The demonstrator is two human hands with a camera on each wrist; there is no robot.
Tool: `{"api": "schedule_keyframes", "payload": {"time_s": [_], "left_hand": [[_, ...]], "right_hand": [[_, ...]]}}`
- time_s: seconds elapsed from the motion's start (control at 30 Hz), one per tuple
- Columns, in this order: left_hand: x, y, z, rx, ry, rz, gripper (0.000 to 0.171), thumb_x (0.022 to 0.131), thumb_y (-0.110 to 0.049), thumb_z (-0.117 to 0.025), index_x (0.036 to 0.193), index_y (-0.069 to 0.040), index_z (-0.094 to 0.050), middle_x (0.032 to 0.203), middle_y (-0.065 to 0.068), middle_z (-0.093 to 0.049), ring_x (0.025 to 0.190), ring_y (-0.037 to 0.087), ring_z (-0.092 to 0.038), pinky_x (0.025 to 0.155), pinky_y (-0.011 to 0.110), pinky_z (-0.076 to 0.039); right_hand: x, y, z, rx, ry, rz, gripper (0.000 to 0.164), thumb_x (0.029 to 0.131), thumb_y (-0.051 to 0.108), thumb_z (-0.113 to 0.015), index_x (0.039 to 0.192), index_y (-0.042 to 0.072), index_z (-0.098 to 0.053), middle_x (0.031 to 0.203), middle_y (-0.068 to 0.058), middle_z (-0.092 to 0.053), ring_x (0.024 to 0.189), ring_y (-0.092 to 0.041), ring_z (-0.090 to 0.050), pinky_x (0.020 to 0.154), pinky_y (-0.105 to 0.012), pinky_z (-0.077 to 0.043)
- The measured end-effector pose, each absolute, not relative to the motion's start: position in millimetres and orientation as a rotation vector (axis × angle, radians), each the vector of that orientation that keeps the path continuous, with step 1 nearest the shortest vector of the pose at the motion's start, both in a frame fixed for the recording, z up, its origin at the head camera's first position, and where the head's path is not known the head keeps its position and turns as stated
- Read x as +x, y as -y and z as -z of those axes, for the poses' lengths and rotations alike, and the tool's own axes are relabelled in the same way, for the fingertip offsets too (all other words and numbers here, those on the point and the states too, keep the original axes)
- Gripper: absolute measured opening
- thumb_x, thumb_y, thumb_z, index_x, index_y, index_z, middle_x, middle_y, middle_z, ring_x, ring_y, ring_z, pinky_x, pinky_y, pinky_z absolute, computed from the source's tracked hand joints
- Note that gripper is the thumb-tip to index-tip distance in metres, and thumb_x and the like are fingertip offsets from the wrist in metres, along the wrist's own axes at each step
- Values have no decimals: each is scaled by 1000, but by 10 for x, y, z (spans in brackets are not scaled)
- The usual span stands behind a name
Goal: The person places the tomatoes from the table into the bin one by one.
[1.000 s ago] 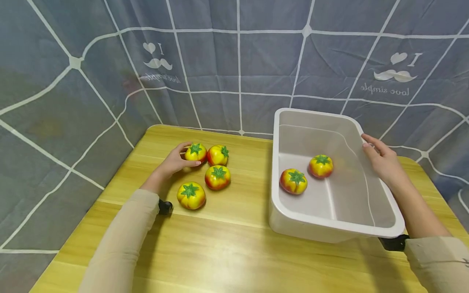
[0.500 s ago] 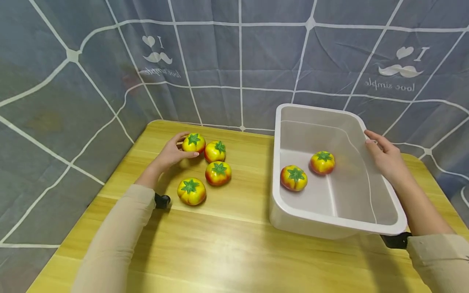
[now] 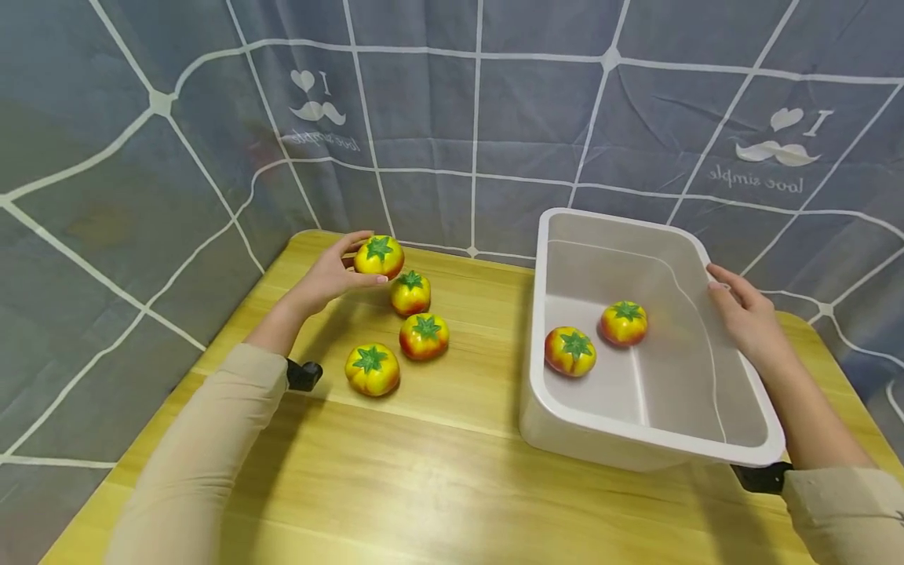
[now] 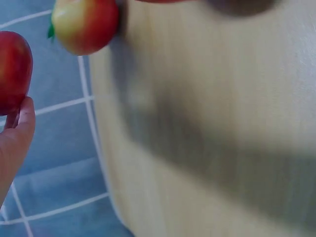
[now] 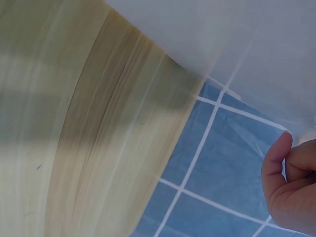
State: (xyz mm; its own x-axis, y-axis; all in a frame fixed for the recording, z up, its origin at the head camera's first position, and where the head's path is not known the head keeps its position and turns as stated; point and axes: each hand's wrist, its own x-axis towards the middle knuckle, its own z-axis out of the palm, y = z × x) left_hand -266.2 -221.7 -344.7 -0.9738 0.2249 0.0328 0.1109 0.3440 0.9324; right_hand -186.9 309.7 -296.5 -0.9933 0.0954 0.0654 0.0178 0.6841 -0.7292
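Note:
My left hand (image 3: 330, 276) holds a yellow-and-red artificial tomato (image 3: 381, 259) with a green star-shaped top, thumb on the near side and fingers behind. It is raised off the table; the left wrist view shows the red underside of this held tomato (image 4: 14, 74). Just below and to its right lies another tomato (image 3: 410, 293), with a third (image 3: 424, 337) and one more (image 3: 372, 369) nearer me. On the right, my right hand (image 3: 752, 322) grips the right rim of a white plastic bin (image 3: 534, 345). Two tomatoes (image 3: 570, 351) (image 3: 625, 323) lie on the bin's floor.
The wooden table (image 3: 438, 479) has a back edge against a grey-blue curtain (image 3: 424, 110) with white lines. That curtain also hangs along the left side. The bin's tall walls stand on the right half of the table.
My left hand has lifted the tomato up and away from the others, which stay on the table; the one beside it shifted slightly. My right hand keeps its place on the bin's rim.

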Motion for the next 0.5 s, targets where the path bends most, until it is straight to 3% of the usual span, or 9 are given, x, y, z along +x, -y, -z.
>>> {"api": "schedule_keyframes", "payload": {"time_s": [0.5], "left_hand": [[-2579, 1986, 3017, 519, -2503, -1583, 77, 78, -9, -75, 142, -7, -33, 141, 14, -35, 121, 34, -42, 97, 45, -41]], "right_hand": [[-1852, -3096, 2986, -72, 2769, -1202, 54, 99, 34, -35, 144, 5, -29, 127, -34, -41, 79, 12, -37, 62, -5, -35]]}}
